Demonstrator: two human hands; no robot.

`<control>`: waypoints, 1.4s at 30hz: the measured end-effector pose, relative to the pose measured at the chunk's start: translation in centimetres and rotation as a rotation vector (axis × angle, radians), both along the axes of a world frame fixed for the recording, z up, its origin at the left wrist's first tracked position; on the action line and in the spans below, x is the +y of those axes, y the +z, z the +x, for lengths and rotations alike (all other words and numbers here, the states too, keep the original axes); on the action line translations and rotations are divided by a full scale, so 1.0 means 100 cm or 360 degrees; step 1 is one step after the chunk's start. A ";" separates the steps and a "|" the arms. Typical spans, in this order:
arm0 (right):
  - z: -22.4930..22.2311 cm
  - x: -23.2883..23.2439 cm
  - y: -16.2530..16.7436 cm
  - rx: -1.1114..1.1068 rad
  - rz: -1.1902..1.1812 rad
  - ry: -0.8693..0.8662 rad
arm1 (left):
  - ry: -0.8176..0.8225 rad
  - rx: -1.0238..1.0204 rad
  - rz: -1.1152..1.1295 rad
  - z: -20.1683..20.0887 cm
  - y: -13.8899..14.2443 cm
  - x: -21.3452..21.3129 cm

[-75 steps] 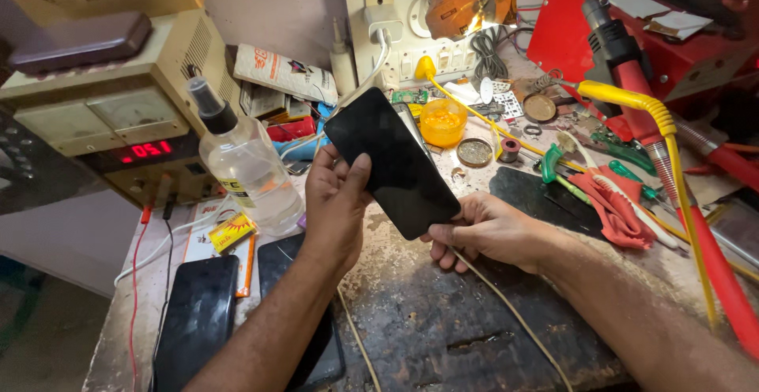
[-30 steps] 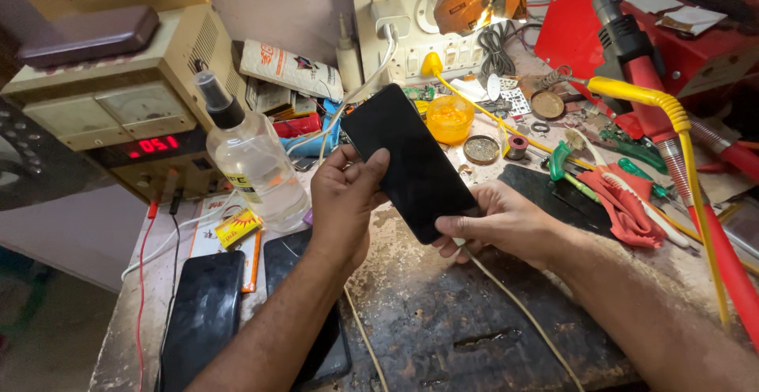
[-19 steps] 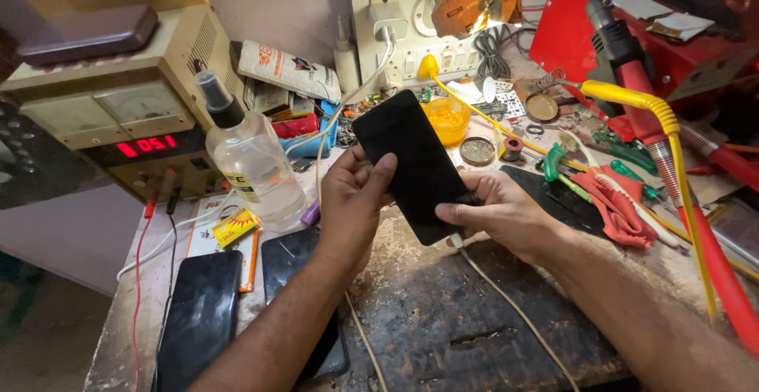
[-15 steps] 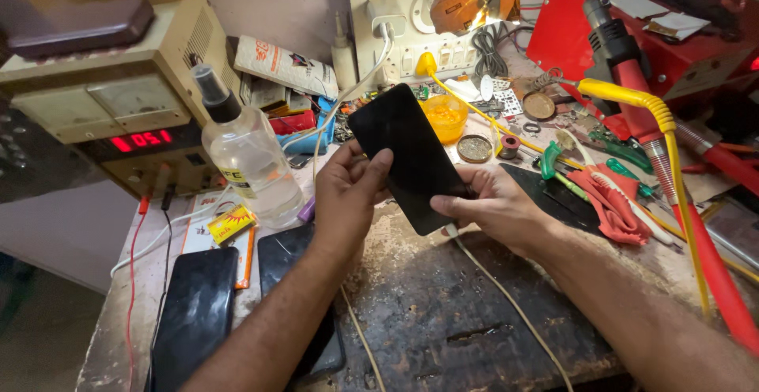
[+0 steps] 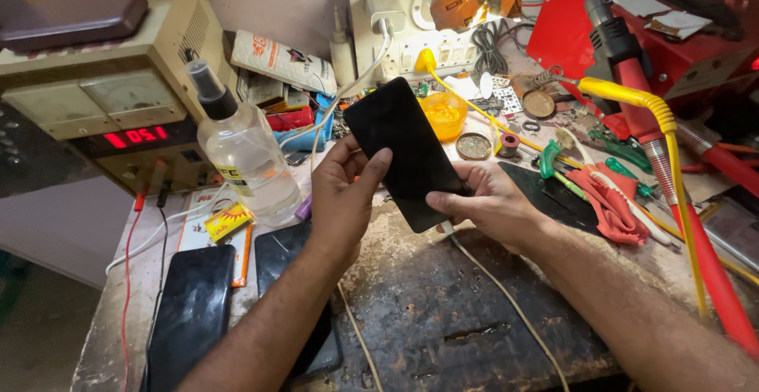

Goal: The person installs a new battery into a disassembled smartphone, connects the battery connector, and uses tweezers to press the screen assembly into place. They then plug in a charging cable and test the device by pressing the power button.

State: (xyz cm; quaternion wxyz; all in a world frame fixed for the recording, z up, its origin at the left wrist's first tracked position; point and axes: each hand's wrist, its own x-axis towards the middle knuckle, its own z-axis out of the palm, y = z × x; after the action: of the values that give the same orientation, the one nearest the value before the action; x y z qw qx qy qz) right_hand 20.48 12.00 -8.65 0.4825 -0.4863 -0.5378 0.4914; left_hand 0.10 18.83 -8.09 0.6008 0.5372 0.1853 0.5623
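Note:
A black phone (image 5: 402, 148) with a dark screen is held tilted above the worn workbench (image 5: 443, 313). My left hand (image 5: 345, 196) grips its left edge, thumb resting on the glass. My right hand (image 5: 490, 202) holds its lower right corner. A pale cable (image 5: 506, 301) runs from the phone's bottom end down across the bench toward me.
A clear bottle with a black nozzle (image 5: 241, 151) stands left of my hands. Behind it sits a beige power supply with a red display (image 5: 118, 107). Two dark phones (image 5: 194, 313) lie at the near left. Tools, a yellow hose (image 5: 672, 147) and a red cloth (image 5: 613, 202) crowd the right.
The phone has stayed in both hands, shifting slightly nearer and lower. My left thumb has moved onto the screen.

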 end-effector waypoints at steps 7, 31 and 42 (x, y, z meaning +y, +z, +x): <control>-0.003 -0.001 0.000 0.0068 -0.0035 0.0042 | 0.0042 0.0047 -0.0087 0.000 0.000 -0.003; -0.002 0.002 0.000 0.0067 0.0020 0.0080 | 0.0006 0.0028 -0.0162 -0.001 0.000 -0.001; 0.001 -0.009 0.005 0.0097 0.0054 0.0079 | -0.0105 0.0116 -0.0100 0.001 -0.002 -0.002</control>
State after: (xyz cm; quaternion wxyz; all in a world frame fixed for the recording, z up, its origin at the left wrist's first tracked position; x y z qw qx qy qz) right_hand 20.55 11.07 -8.13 0.4945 -0.4495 -0.5430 0.5085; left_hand 0.20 18.67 -8.27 0.6283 0.5441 0.2069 0.5161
